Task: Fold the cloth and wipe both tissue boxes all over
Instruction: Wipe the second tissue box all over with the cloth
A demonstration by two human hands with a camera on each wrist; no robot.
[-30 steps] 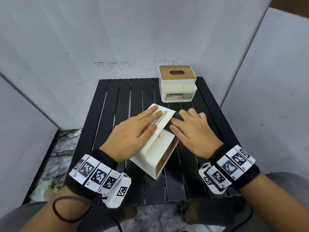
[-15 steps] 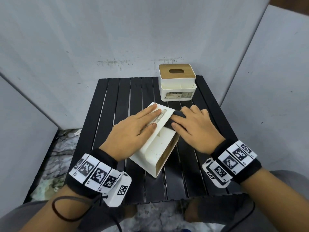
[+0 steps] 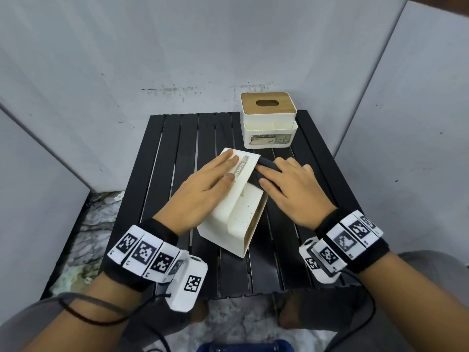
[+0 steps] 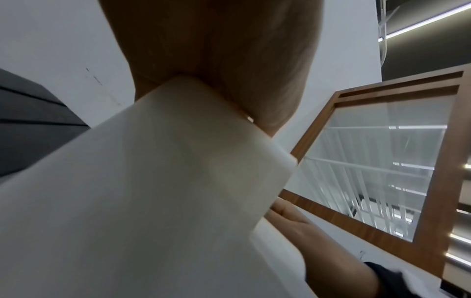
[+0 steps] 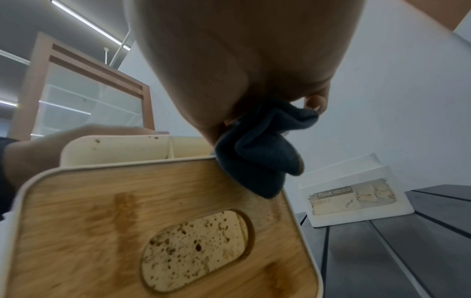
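Near tissue box (image 3: 234, 204) lies tipped on its side at the middle of the black slatted table (image 3: 177, 148), wooden lid face turned toward the person's right. Left hand (image 3: 203, 189) lies flat on the upturned white side, fingers straight, pressing it down, holding nothing. Right hand (image 3: 294, 191) presses a dark folded cloth (image 3: 264, 168) against the box's far right upper edge; fingers curve over the cloth.

Head view hides the lid face. Right wrist view shows it: a wooden lid (image 5: 102, 231) with an oval slot, speckled brown spots visible through the slot, and the cloth (image 5: 257, 153) bunched at the lid's upper right corner under the palm. Left wrist view shows only a blank white wall of the box (image 4: 142, 191) filling the frame under the palm, with right-hand fingertips past its edge.

Second tissue box (image 3: 269, 120) stands upright beyond the tipped box, at the table's far right corner, well apart, label facing the person. Grey panels (image 3: 101, 72) stand behind and beside the table. Marker-tagged wristbands (image 3: 142, 252) sit on both wrists.
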